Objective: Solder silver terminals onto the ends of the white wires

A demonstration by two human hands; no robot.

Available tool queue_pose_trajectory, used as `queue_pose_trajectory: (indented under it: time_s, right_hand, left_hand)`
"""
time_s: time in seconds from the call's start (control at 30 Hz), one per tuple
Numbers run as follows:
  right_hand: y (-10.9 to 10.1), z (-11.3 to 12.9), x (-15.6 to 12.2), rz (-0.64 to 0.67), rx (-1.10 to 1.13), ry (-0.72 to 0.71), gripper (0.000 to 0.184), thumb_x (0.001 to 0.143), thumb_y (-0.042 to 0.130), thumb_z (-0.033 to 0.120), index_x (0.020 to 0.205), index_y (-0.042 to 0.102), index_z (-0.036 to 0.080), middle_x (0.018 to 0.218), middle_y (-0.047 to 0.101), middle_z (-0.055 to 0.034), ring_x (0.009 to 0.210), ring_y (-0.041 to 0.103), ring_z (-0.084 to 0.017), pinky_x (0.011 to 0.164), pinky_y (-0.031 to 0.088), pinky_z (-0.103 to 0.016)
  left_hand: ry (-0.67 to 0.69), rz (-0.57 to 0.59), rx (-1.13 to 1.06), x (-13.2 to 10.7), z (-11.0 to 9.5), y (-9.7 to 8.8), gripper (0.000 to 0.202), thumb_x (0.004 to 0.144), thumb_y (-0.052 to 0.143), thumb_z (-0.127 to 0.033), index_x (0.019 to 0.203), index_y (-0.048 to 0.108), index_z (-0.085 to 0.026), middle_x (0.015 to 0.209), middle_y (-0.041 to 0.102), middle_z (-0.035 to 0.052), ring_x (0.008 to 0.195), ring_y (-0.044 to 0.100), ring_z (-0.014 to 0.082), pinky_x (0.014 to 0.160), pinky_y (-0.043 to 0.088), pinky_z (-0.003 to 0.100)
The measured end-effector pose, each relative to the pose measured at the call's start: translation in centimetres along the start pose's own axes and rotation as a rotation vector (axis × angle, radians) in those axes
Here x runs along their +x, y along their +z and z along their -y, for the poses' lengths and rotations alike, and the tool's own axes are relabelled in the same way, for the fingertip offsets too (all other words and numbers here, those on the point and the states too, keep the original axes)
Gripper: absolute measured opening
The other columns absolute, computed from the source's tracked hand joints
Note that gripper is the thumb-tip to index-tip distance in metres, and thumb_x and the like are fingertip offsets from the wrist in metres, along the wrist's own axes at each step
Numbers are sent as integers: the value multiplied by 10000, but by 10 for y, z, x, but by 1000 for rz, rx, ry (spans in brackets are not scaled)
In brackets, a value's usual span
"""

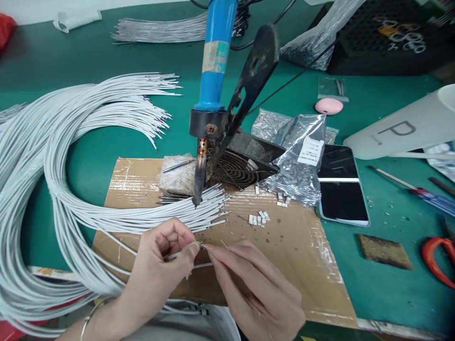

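Note:
My left hand (167,258) is closed in a pinch around a thin white cable (173,255) near its end. The thumb and index finger of my right hand (256,289) are pressed together at the cable's tip, right beside the left fingertips. A fine wire (224,245) sticks up by the right index finger; what it belongs to is unclear. Above both hands a blue-handled soldering iron (213,61) hangs in a black bracket (254,71), pointing down. Behind the hands, a bundle of white cables (152,215) lies with its cut ends to the right.
Small white connectors (259,219) lie on the cardboard (295,265). A small fan (238,168) stands behind the iron. Clear plastic bags (298,156), a phone (343,184), a screwdriver (414,189) and red-handled scissors (437,260) lie to the right. Coiled cables (21,203) fill the left.

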State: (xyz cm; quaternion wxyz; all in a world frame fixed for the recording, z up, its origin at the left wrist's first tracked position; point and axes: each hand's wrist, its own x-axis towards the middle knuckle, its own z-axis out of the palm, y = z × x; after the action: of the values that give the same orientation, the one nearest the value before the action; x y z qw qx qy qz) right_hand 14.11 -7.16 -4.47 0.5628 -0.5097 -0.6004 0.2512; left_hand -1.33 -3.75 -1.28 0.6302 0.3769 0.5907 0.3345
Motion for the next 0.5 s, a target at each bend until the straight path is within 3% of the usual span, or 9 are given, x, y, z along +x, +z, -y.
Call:
queue_pose_trajectory:
  time_s: [0.1,0.27,0.37,0.5]
  right_hand:
    - [-1,0,1,-36,-43,21,426,834,714,-26,1068,814,315,832,757,-4,656,674,-152,640,598,-289]
    - [1,4,2,-116,90,398,110,887,747,155,863,801,247,687,688,6,526,607,-123,500,530,-242]
    - [3,5,4,-98,260,570,95,902,745,211,830,805,231,636,666,9,508,606,-117,474,524,-216]
    - [3,3,9,-20,394,577,115,898,748,190,865,833,260,745,710,-2,534,619,-97,489,538,-195]
  left_hand:
    - [3,-27,-3,-1,0,-1,177,802,737,-231,699,604,-176,527,470,-83,467,320,61,447,236,165]
    - [14,-42,18,-4,2,-4,185,846,717,-244,705,619,-176,546,491,-65,508,345,78,483,252,183]
    - [56,-66,47,-5,2,-4,161,844,715,-230,709,646,-176,654,597,-23,543,335,86,498,250,204]
    - [66,-89,55,-7,-3,2,139,798,735,-211,693,651,-179,772,688,16,557,328,91,501,243,226]
